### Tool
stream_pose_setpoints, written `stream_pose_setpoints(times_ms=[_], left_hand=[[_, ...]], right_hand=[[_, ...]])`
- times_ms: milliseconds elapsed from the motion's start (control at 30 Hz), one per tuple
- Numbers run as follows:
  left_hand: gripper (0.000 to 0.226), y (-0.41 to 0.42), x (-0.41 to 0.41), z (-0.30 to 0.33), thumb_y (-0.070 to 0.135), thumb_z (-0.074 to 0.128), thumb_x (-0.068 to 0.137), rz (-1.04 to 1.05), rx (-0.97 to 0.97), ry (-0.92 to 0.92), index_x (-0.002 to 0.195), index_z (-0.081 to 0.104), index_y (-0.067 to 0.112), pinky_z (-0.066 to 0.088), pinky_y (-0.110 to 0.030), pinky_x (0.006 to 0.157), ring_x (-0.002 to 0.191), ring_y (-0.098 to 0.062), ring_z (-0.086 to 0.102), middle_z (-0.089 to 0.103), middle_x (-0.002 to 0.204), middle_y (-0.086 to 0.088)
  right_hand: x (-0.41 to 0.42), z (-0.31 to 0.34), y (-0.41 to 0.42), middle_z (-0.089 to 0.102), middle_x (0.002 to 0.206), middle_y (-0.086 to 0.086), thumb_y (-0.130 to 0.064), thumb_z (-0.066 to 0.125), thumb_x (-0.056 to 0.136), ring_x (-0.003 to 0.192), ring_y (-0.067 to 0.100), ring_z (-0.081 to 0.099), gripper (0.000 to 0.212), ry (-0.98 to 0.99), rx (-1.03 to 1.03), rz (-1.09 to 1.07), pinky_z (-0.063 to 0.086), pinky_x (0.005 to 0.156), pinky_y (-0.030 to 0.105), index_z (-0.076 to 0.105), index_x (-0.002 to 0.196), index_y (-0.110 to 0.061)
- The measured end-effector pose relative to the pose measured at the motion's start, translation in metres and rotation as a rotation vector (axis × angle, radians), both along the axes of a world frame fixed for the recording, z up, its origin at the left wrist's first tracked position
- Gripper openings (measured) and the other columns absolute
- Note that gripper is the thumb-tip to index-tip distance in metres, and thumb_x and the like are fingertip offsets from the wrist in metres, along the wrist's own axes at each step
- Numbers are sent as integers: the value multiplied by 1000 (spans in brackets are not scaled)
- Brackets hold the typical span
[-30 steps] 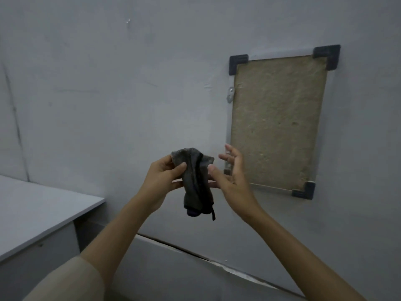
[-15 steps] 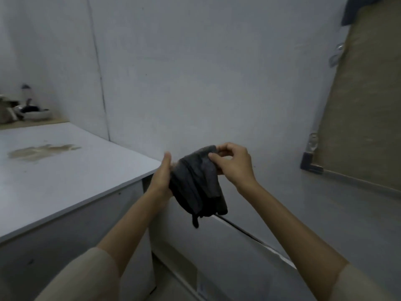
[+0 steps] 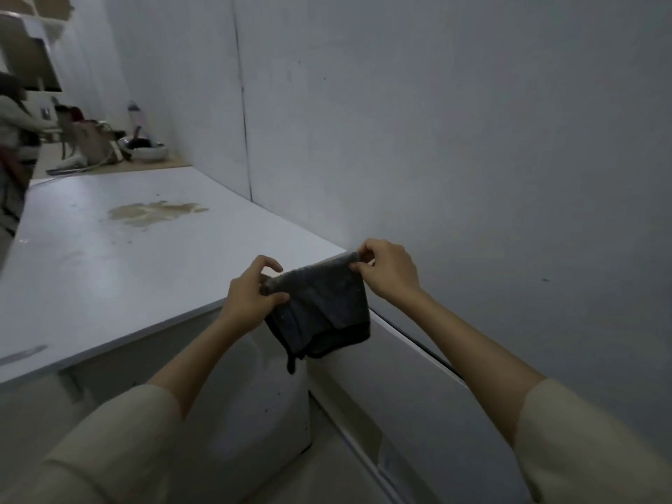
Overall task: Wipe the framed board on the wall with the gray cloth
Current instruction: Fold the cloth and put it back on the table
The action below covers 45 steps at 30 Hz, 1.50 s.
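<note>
In the head view, the left hand [image 3: 251, 296] and right hand [image 3: 387, 272] each pinched a top corner of the gray cloth [image 3: 322, 307], hanging between them above the counter's edge [image 3: 109, 343]. The framed board was out of view. Folding it into a flat pad would probably serve best.

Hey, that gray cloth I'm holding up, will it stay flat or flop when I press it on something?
Probably floppy: the gray cloth sags between the left hand and right hand. Likely light, since fingers alone pinch it up. Its doubled layers may bunch.
</note>
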State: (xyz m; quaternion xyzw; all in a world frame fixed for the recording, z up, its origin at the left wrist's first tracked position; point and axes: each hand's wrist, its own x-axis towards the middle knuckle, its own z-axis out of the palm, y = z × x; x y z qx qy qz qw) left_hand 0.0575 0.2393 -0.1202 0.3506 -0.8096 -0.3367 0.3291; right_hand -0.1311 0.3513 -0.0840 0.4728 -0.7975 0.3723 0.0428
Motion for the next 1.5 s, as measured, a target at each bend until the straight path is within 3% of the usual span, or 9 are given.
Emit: stream_pose_setpoints(times_ms=[200,300,467,600,767,967,1200,1333,1500], left_hand=[[26,-52,5,-4,0,72,75,154,-204,98,74,51,17,45,-29,63,75,-21,56,60,79,-1],[26,-78,3,-7,-2,70,74,216,-238,100,68,61,21,45,-25,63,71,-19,57,65,77,-3],[22,-115,1,-30,-4,61,85,156,-267,-55,97,74,7,45,-26,79,89,-27,62,71,98,-15],[29,-134,-8,-47,26,43,98,226,-401,-363,113,67,23,33,-41,94,116,-23,48,69,113,3],[37,-140,-13,-56,36,34,99,334,-444,-477,126,57,26,20,-51,109,137,-24,28,47,143,-5],[46,-139,-13,-53,43,29,97,485,-200,-497,107,62,13,25,-57,107,121,-30,43,61,119,-11],[44,-135,-14,-51,41,30,97,497,-195,-527,117,56,12,23,-56,108,120,-32,46,59,122,-12],[40,-137,-15,-51,38,31,96,485,-217,-570,89,56,8,29,-59,104,111,-33,49,61,109,-13],[37,-138,-16,-53,33,33,95,490,-241,-579,91,57,5,31,-58,102,107,-33,50,61,105,-13]], right_hand=[[12,-9,-71,66,83,18,2,59,87,68,28,69,2,-413,-134,134,59,57,32,59,87,0],[14,-12,-99,65,96,17,0,59,86,86,29,64,6,-302,-142,151,57,76,38,61,91,0],[12,-39,-131,53,110,15,-3,56,86,98,25,53,15,-116,-101,213,41,82,25,56,102,-1],[14,-64,-159,38,129,13,-17,59,88,111,21,47,45,-122,21,300,36,91,20,41,126,-3],[22,-74,-170,33,139,6,-35,54,90,119,24,47,50,-21,15,380,43,101,40,39,134,-15],[23,-87,-180,34,150,-3,-50,29,96,140,18,24,49,277,312,394,15,115,50,41,138,-28],[13,-78,-222,27,153,1,-47,26,98,141,21,20,51,287,451,400,14,114,53,34,142,-24],[10,-75,-251,25,154,3,-47,24,98,141,21,19,52,280,487,383,13,115,54,31,143,-22],[7,-76,-266,26,154,3,-48,23,98,142,22,18,53,282,487,371,12,115,54,31,143,-22]])
